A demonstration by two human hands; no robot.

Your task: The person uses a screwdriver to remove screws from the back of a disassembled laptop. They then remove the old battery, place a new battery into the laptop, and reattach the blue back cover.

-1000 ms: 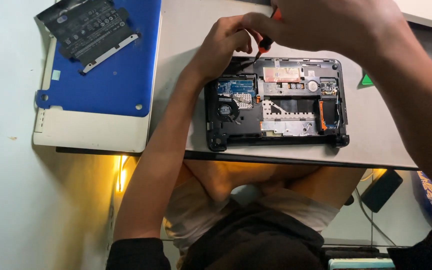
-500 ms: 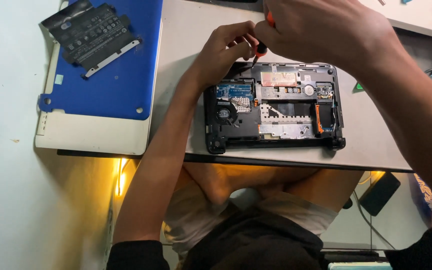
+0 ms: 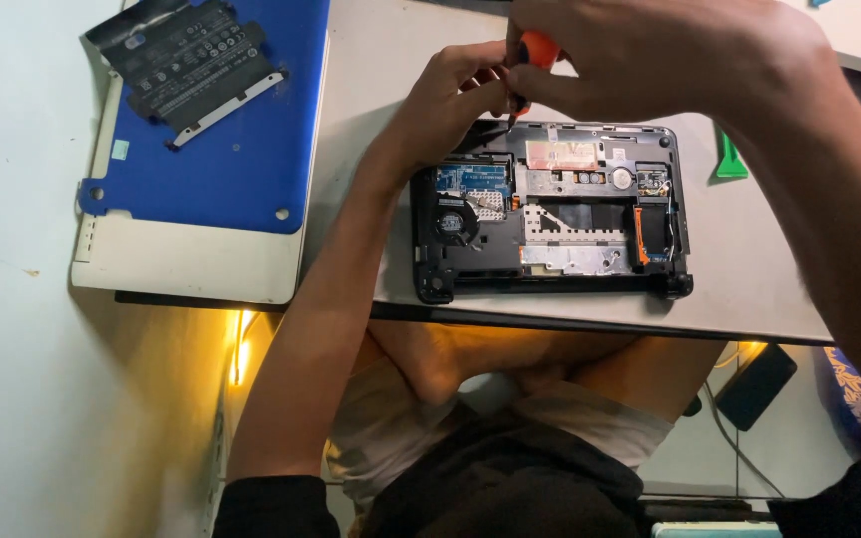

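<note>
Two hands are engaged at 12 o'clock of the opened laptop base [image 3: 550, 214], centred on the surface [image 3: 371, 120]. Right hand [image 3: 650, 60] is closed on an orange-handled screwdriver [image 3: 530, 62]; left hand [image 3: 450, 95] pinches near its tip. Exposed boards judged fragile; rigid frame edges are best gripped. Blue cover [image 3: 241, 149] with battery [image 3: 186, 65] lies at 10 o'clock, green pry tool [image 3: 729, 161] at 2 o'clock.

Under the right hand [image 3: 650, 70], most of the orange-handled screwdriver [image 3: 538, 50] is hidden; its tip, beside the left hand [image 3: 450, 100], is too small to tell. The green plastic pry tool [image 3: 729, 161] is partly hidden behind the right forearm.
</note>
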